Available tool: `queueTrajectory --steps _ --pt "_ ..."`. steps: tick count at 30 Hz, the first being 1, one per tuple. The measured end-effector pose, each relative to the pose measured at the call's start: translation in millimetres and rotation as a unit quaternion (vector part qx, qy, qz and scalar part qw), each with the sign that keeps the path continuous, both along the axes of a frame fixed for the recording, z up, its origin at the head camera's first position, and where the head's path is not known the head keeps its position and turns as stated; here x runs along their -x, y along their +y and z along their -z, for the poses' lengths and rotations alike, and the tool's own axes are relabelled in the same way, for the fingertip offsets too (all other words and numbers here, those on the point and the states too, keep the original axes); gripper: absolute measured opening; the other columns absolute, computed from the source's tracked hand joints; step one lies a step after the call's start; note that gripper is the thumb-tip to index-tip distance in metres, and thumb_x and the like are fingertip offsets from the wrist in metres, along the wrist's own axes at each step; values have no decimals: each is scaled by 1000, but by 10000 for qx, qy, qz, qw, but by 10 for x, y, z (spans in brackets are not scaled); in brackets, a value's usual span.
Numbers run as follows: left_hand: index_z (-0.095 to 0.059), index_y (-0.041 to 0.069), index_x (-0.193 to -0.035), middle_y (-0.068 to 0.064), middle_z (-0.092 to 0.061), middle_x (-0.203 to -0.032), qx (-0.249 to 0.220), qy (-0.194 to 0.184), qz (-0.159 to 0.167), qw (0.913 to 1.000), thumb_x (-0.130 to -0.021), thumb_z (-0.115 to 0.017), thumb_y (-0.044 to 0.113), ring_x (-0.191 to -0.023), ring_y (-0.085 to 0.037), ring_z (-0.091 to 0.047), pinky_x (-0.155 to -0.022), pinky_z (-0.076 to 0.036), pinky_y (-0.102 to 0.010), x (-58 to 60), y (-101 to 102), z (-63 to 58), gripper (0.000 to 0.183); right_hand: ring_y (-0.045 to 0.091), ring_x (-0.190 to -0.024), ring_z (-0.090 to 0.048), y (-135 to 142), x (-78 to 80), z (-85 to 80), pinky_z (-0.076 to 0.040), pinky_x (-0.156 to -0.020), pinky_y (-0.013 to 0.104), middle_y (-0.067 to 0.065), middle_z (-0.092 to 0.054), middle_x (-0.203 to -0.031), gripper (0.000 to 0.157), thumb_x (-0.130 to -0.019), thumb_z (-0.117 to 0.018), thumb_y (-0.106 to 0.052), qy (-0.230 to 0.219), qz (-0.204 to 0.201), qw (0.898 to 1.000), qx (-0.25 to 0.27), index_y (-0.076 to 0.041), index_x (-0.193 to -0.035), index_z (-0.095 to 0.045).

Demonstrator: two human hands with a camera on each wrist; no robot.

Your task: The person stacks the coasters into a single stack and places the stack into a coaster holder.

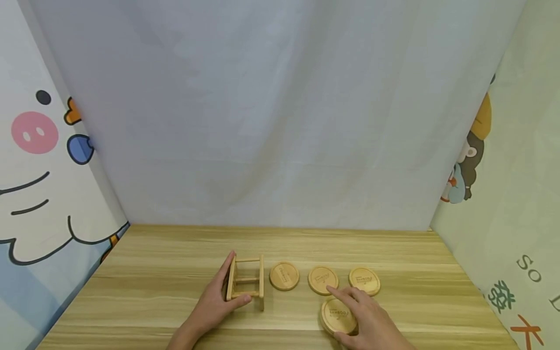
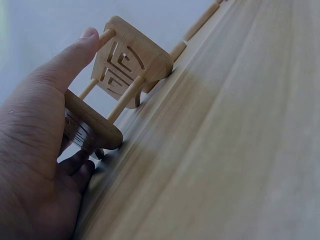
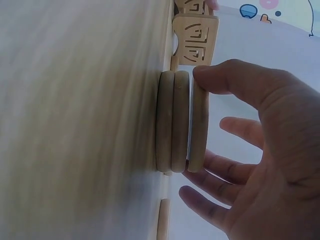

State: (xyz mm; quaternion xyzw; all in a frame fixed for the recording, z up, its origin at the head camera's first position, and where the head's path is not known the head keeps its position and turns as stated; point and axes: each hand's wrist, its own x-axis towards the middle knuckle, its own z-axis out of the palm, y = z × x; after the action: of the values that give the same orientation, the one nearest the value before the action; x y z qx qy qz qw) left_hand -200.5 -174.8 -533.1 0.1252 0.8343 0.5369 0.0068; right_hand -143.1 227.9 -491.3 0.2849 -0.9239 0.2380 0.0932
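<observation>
Grip, left: the left hand (image 1: 213,300) clasps a wooden coaster rack (image 1: 247,279), thumb over one side and fingers behind the end panel nearest the palm. The rack appears to rest on the wood-grain surface (image 1: 175,255), to the left of the coasters. The clasp presumably keeps so light a frame from sliding.

Grip, right: the right hand (image 1: 366,317) pinches the top coaster (image 1: 337,315) by its rim, between thumb and fingertips. Rim contact suits a thin disc, likely because it parts the piece from those under it without covering the engraved face.

Three further coasters lie flat beyond the stack, in a loose row: a left coaster (image 1: 284,276) just beside the rack, a middle coaster (image 1: 323,280) and a right coaster (image 1: 365,281). They are set apart, probably so that each can be taken singly. Whether the right index finger touches the middle coaster cannot be told.

Differences between views: from above, the pinched piece hides what lies beneath. The right wrist view shows two lower coasters (image 3: 173,122) lying together, with a narrow gap under the top one, which is slightly tilted. The head view alone shows the engraved lettering, too small to read surely. The left wrist view shows the cut-out pattern in the far end panel (image 2: 120,62) and the rods joining both panels.
</observation>
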Motion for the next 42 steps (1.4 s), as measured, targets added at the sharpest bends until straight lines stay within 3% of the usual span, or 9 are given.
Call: queueTrajectory --steps 10,18,22,27,35,42 --pt "-12 29 -181 -12 -17 -185 33 23 -18 10000 -96 -90 38 -165 -48 -25 -128 -26 -75 -2 -5 0 116 22 -112 -67 4 13 42 -62 -85 43 -1 -68 -130 91 -79 -102 -27 240 -30 9997 -38 -12 -159 -62" --pt "-12 33 -181 -11 -17 -185 105 43 -41 9999 -96 -89 39 -166 -48 -25 -127 -26 -76 9 -3 13 115 21 -113 -64 14 21 44 -61 -87 43 0 -66 -132 92 -78 -104 -29 173 -112 9998 -72 -11 -158 -62" --pt "-12 32 -181 -11 -17 -185 133 34 -52 9999 -96 -89 40 -165 -49 -25 -127 -26 -78 13 -2 16 115 23 -115 -64 19 21 3 -61 -89 44 3 -63 -136 92 -83 -101 -41 -116 -12 9999 -56 -12 -161 -60" --pt "-12 27 -181 -12 -17 -185 87 31 -36 10000 -96 -89 39 -165 -50 -25 -127 -26 -77 18 -3 20 116 29 -118 -66 44 31 -60 -61 -89 51 6 -63 -137 86 -92 -89 -54 -528 462 9974 152 -14 -162 -59" --pt "-12 32 -181 -13 -19 -184 57 164 -55 9998 -95 -90 38 -164 -50 -28 -127 -27 -75 15 -3 33 116 29 -127 -65 113 113 -63 -59 -101 59 4 -65 -138 67 -104 -80 -43 -405 1058 9915 643 -13 -160 -61" --pt "-12 34 -181 -13 -19 -184 37 137 -26 9999 -95 -90 37 -164 -49 -28 -127 -27 -75 18 -4 34 116 24 -116 -66 176 209 -14 -60 -92 52 7 -67 -127 65 -97 -89 -27 98 1247 9900 660 -10 -155 -66"
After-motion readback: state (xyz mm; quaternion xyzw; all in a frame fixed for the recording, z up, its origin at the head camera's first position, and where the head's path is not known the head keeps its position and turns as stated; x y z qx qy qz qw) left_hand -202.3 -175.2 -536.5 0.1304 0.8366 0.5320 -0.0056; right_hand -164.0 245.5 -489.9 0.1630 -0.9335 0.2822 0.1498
